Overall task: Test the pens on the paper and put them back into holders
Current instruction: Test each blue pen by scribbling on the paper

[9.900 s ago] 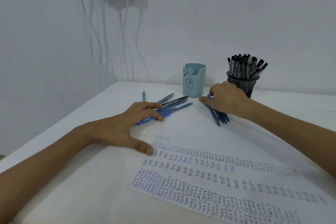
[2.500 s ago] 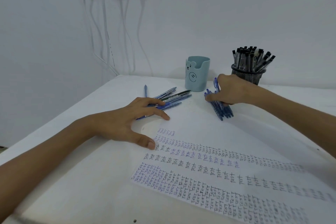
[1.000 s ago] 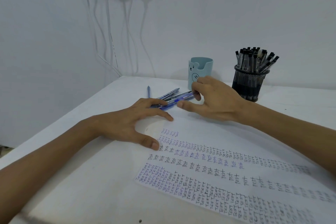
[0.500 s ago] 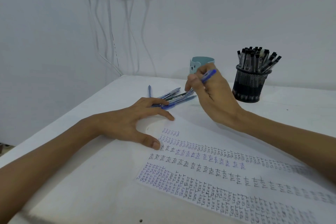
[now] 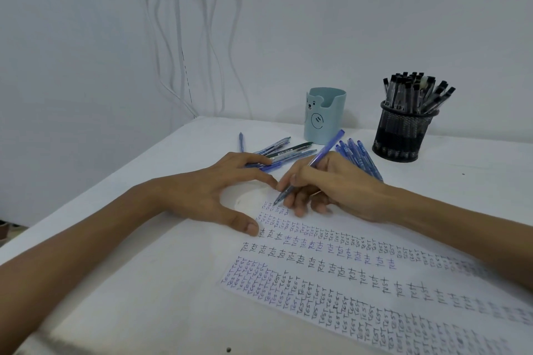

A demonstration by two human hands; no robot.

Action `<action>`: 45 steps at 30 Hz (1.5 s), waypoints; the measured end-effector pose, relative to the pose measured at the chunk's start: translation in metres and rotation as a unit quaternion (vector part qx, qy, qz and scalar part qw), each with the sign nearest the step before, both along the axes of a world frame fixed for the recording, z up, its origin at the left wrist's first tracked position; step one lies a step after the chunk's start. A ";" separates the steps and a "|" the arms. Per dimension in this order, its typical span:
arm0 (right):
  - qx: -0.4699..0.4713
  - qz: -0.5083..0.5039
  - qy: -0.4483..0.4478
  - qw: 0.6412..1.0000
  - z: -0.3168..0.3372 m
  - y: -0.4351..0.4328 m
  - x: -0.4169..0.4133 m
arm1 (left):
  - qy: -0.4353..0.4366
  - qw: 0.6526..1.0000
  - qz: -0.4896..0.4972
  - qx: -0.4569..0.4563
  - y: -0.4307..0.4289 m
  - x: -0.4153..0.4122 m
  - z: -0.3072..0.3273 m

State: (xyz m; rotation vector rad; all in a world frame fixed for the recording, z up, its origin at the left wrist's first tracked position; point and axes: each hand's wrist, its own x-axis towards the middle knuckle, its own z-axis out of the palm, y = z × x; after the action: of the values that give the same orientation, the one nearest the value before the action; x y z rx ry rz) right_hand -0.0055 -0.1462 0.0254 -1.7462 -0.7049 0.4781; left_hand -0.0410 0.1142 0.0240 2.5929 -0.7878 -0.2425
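My right hand (image 5: 334, 184) grips a blue pen (image 5: 327, 148) in a writing hold, its tip touching the top left of the white paper (image 5: 331, 277), which is covered with rows of "test" words. My left hand (image 5: 210, 193) lies spread and flat on the paper's left edge, fingertips near a loose pile of blue pens (image 5: 281, 150). A second bunch of blue pens (image 5: 360, 155) lies behind my right hand. The light blue bear holder (image 5: 324, 115) looks empty; the black mesh holder (image 5: 403, 132) is full of black pens.
The white table (image 5: 144, 282) ends at a white wall behind the holders. White cables (image 5: 178, 66) hang from a socket at the top left. The table's left edge runs diagonally near my left forearm.
My right hand picked one blue pen from the left pile, lifted it, then brought it down so its tip now meets the paper. My left hand stayed in place.
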 end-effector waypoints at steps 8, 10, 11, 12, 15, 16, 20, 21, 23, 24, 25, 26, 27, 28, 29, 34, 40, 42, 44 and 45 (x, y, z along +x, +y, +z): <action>-0.041 -0.042 -0.115 0.992 -0.005 -0.001 -0.011 | -0.006 1.000 -0.002 0.009 0.000 0.001 0.000; -0.056 -0.043 -0.135 0.988 -0.004 -0.002 -0.011 | -0.002 1.000 -0.001 0.006 -0.001 0.000 0.001; -0.058 -0.042 -0.137 0.988 -0.004 -0.002 -0.011 | -0.001 1.000 0.000 0.006 -0.001 0.000 0.001; -0.055 -0.039 -0.136 0.988 -0.005 -0.002 -0.011 | 0.000 1.000 0.000 0.007 -0.001 0.000 0.001; -0.052 -0.029 -0.132 0.990 -0.005 -0.002 -0.011 | -0.006 1.000 -0.004 0.002 0.000 0.000 0.001; -0.052 -0.026 -0.132 0.990 -0.005 -0.002 -0.011 | -0.005 1.000 -0.003 0.002 0.000 0.000 0.001; -0.057 -0.034 -0.137 0.988 -0.005 -0.002 -0.011 | 0.002 1.000 0.002 0.003 -0.001 -0.001 0.001; -0.059 -0.037 -0.138 0.988 -0.004 -0.002 -0.011 | 0.002 1.000 0.002 0.003 -0.002 -0.001 0.002; -0.062 -0.034 -0.134 0.988 -0.004 -0.001 -0.011 | 0.004 1.000 0.003 0.004 -0.002 -0.001 0.002; -0.062 -0.031 -0.132 0.989 -0.004 -0.001 -0.011 | 0.004 1.000 0.003 0.004 -0.002 -0.001 0.002; -0.064 -0.031 -0.131 0.989 -0.003 0.000 -0.012 | 0.003 1.000 0.002 0.004 -0.002 -0.001 0.002; -0.066 -0.035 -0.132 0.988 -0.003 0.000 -0.011 | 0.003 1.000 0.001 0.004 -0.001 -0.001 0.002; -0.068 -0.041 -0.133 0.988 -0.003 0.000 -0.012 | 0.003 1.000 0.000 0.004 -0.001 -0.001 0.002; -0.066 -0.047 -0.134 0.988 -0.003 0.000 -0.012 | 0.004 1.000 0.000 0.005 -0.001 0.000 0.001; -0.066 -0.052 -0.133 0.988 -0.003 0.000 -0.012 | 0.005 1.000 0.001 0.006 0.000 0.000 0.001; -0.082 -0.052 -0.137 0.986 -0.001 0.001 -0.012 | 0.001 1.000 0.003 0.006 0.000 0.000 0.000; -0.078 -0.058 -0.136 0.986 -0.003 0.002 -0.011 | 0.005 1.000 0.003 0.005 0.000 -0.001 0.001; -0.079 -0.054 -0.141 0.985 -0.003 0.002 -0.012 | -0.007 1.000 -0.002 0.004 0.001 0.000 -0.001; -0.076 -0.062 -0.145 0.985 -0.004 0.002 -0.012 | -0.010 1.000 -0.004 0.001 0.001 0.000 -0.002; -0.076 -0.067 -0.146 0.984 -0.003 0.002 -0.012 | -0.010 1.000 -0.003 0.000 0.001 0.000 -0.002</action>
State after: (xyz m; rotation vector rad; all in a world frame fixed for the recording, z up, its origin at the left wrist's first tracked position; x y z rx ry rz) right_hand -0.0175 -0.1443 0.0219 -2.0172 -0.7638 0.1875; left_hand -0.0405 0.1151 0.0215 2.5981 -0.8024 -0.2192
